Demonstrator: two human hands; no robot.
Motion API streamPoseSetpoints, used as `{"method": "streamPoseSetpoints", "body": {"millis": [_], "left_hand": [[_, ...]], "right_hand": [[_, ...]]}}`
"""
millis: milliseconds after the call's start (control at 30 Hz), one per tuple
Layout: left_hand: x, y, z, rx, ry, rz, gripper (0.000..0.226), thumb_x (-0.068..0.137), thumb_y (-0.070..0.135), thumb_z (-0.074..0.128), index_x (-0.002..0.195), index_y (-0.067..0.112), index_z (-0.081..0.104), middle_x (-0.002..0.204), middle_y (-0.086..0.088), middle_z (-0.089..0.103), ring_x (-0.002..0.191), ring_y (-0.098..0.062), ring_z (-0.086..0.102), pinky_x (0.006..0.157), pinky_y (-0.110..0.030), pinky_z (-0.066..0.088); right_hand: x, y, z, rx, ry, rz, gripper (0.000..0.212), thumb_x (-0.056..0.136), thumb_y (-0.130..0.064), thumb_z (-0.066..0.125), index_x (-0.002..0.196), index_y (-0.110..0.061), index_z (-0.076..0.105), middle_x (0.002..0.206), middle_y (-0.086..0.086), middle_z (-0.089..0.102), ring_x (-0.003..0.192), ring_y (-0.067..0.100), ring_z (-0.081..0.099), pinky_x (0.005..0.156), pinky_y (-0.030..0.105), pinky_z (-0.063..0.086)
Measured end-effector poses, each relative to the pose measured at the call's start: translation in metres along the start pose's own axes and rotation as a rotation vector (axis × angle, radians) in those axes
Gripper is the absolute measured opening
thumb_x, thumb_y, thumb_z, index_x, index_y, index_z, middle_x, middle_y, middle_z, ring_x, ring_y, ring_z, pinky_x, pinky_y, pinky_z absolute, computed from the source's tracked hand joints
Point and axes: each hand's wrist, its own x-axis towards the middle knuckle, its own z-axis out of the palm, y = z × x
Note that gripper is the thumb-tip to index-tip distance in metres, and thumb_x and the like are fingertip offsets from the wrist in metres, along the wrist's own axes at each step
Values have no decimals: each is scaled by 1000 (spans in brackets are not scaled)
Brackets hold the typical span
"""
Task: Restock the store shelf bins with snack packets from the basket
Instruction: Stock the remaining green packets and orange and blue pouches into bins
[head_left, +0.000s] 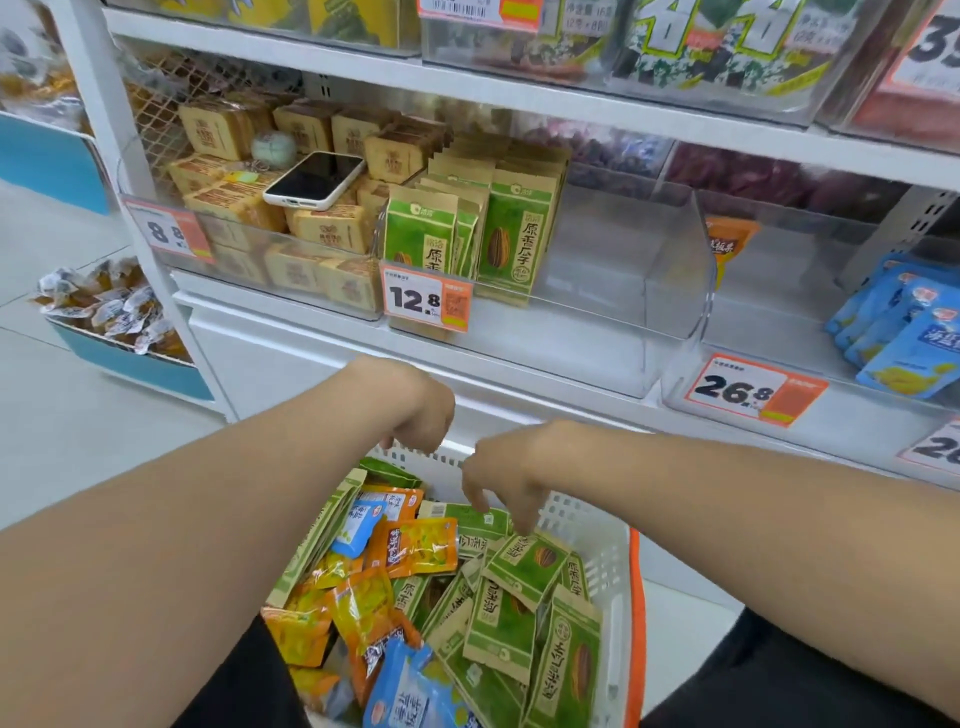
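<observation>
**Reference item.** A white plastic basket (587, 525) with a perforated lattice wall and an orange rim was taken as the landmark. It was filled with loose, flat snack packets. Matt green packets (524, 566) with kraft-paper edges and a printed seed were heaped on its right side. Glossy orange packets (421, 545) showing yellow contents were piled at its middle and left. Blue packets (405, 691) were seen at its near edge and far left.

**Hands.** The left hand (421, 415) was held above the far rim of the basket with its fingers hanging loosely curled, and nothing was seen held in it. The right hand (504, 478) was lowered over the far right part of the basket with its fingers spread and pointed down. Its fingertips (524, 522) were at the topmost green packet, and no packet was gripped. The two hands were apart.

**Shelf.** Beyond and above the basket, a clear rigid bin (597, 291) was set on a white shelf (519, 374). Upright green packets (511, 239) were stacked in its left part. An orange price tag (426, 301) marked 12.8 was fixed to its front. Beyond the basket's far left, tan square packets (322, 228) were stored with a white-cased phone (314, 179) laid flat on top. Beyond its far right, blue pouches (904, 332) were held in a second clear bin (779, 322).
</observation>
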Motion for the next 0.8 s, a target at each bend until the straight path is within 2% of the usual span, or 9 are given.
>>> {"method": "streamPoseSetpoints", "body": {"millis": [67, 100, 200, 333, 433, 533, 633, 700, 800], "left_hand": [[7, 11, 0, 56, 20, 20, 39, 105, 17, 48, 142, 17, 60, 123, 0, 61, 100, -25, 67, 88, -35, 55], [10, 17, 0, 70, 24, 29, 41, 104, 14, 47, 142, 16, 60, 123, 0, 58, 101, -27, 61, 85, -34, 51], [19, 32, -2, 87, 56, 75, 43, 101, 9, 47, 142, 15, 59, 140, -5, 58, 114, -30, 60, 90, -37, 50], [26, 41, -6, 109, 59, 117, 46, 100, 6, 45, 143, 16, 57, 146, -10, 56, 97, -28, 49, 80, -36, 46], [24, 45, -11, 119, 60, 126, 48, 99, 2, 44, 143, 17, 58, 140, -8, 59, 97, -30, 56, 73, -33, 44], [23, 41, -15, 99, 78, 121, 50, 97, 1, 44, 142, 19, 60, 134, -5, 61, 91, -29, 48, 76, -32, 45], [19, 34, -15, 100, 61, 70, 52, 96, 6, 47, 142, 26, 58, 143, -4, 59, 111, -31, 63, 96, -42, 55], [9, 33, -18, 142, 39, 28, 51, 97, 6, 50, 146, 21, 54, 144, -6, 57, 117, -32, 64, 97, -45, 56], [-11, 32, -24, 147, 17, -17, 36, 103, 10, 52, 139, 8, 56, 137, -10, 59, 78, -21, 67, 81, -36, 57]], "right_hand": [[9, -9, 17, -103, -93, -40, 91, 74, -38, 92, 152, -24, 47, 132, 0, 58, 115, 23, 57, 75, 29, 43], [15, -13, 25, -123, -108, -65, 98, 72, -40, 93, 154, -24, 43, 134, 1, 58, 119, 24, 57, 78, 29, 43], [30, -22, 51, -165, -120, -120, 102, 60, -52, 97, 144, -23, 48, 104, -4, 66, 102, 23, 66, 79, 35, 56], [41, -27, 82, -369, -69, -180, 89, 56, -58, 95, 128, -21, 59, 96, -2, 68, 82, 25, 67, 76, 42, 60], [42, -26, 90, -382, 13, -205, 75, 63, -54, 93, 121, -18, 61, 88, -2, 67, 73, 23, 65, 74, 42, 61], [35, -22, 83, -233, 125, -161, 72, 71, -60, 84, 117, -15, 53, 80, -2, 58, 65, 19, 58, 65, 38, 59], [28, -15, 63, 98, 215, -52, 70, 75, -67, 73, 116, -19, 44, 89, 0, 59, 73, 20, 61, 60, 36, 55], [21, -10, 45, 346, 278, 5, 68, 76, -68, 71, 113, -21, 40, 93, -1, 59, 78, 19, 61, 63, 37, 55], [15, -3, 27, 625, 396, 86, 70, 75, -69, 70, 118, -21, 43, 95, -1, 62, 83, 18, 63, 73, 41, 59]]}}
